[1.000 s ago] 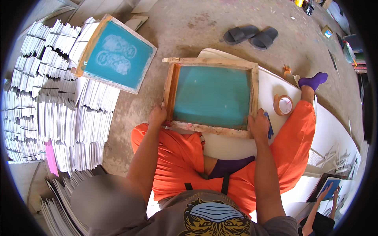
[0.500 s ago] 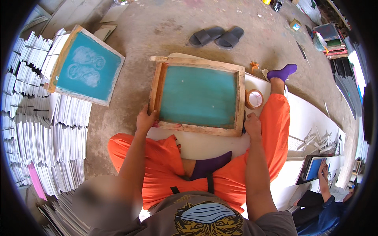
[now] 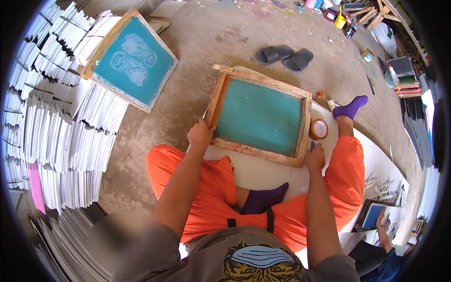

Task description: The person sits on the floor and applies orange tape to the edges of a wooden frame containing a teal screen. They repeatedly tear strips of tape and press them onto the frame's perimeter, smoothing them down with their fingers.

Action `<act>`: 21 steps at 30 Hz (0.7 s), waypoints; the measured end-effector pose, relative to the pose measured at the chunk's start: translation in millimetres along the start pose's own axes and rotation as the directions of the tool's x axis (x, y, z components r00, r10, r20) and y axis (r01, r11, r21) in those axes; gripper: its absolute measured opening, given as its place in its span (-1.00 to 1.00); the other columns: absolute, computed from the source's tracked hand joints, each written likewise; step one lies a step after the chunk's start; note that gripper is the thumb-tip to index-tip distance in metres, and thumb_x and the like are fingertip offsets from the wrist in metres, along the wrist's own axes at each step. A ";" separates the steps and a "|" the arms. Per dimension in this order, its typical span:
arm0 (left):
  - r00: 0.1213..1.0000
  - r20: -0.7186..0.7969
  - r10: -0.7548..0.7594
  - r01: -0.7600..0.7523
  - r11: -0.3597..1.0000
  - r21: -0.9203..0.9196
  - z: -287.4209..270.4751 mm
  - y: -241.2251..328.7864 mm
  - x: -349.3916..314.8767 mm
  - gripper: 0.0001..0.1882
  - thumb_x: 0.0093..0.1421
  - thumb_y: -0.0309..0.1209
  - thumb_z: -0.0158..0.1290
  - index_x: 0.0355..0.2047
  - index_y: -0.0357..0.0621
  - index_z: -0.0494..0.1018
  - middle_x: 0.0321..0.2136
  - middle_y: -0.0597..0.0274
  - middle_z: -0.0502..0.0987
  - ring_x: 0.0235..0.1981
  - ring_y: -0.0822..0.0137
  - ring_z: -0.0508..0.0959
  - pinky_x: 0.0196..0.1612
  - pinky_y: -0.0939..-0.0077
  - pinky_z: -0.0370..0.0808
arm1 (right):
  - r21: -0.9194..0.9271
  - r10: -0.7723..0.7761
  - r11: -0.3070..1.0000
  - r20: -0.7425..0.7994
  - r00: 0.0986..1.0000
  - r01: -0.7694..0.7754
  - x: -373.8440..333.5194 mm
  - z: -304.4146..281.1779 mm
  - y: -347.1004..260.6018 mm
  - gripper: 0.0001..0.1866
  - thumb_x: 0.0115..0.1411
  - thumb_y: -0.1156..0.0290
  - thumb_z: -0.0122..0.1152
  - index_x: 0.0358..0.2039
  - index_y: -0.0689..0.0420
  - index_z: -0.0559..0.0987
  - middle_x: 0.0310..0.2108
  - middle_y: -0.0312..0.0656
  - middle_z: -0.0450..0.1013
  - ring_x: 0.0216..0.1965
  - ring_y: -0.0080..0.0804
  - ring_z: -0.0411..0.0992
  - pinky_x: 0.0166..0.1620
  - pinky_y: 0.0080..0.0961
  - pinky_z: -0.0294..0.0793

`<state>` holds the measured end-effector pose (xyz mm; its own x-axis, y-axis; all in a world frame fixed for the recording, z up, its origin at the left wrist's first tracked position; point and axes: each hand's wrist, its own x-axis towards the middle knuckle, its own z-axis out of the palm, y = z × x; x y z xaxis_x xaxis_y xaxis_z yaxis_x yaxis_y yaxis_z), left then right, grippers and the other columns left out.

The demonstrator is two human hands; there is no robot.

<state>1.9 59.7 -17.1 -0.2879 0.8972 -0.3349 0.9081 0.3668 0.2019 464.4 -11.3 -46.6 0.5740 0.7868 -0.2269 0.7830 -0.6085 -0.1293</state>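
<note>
To your left, bundled paper stacks carry a second screen, teal with a white pattern. Black sandals lie on the floor ahead, and paint cans, one yellow, stand farther off. A brown tape roll sits just beside the right rail of your wooden-framed screen, crowding that side, with your purple sock beyond it. At lower right, a co-worker's hand is near a small blue screen.

A second ago your right grip was at the frame's lower right corner; now it is off the wood and closed around a slim blue tool, which was lying on the white board then. Your left grip has stayed at the lower left corner.

The wooden-framed screen lies on the board between both grips. The left touches its left rail, though you cannot tell whether it is clamped there; the right is just outside the opposite corner.
</note>
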 end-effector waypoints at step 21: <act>0.885 -0.135 0.446 -0.439 0.895 0.078 -24.3 -24.9 -7.9 -0.17 0.05 0.14 0.42 0.23 -0.07 0.55 0.28 -0.17 0.44 0.42 -0.22 0.32 0.42 -0.17 0.27 | 0.283 -0.105 0.941 -0.284 0.953 0.188 -22.0 45.9 -28.8 -0.37 0.32 0.38 0.32 0.38 0.01 0.39 0.12 0.14 0.48 0.15 0.26 0.47 0.17 0.10 0.50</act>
<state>-25.8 49.5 2.8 0.1091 0.9906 -0.0825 0.9631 -0.0848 0.2556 418.3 -15.9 -82.2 0.5325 0.8434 0.0714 0.7767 -0.4534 -0.4372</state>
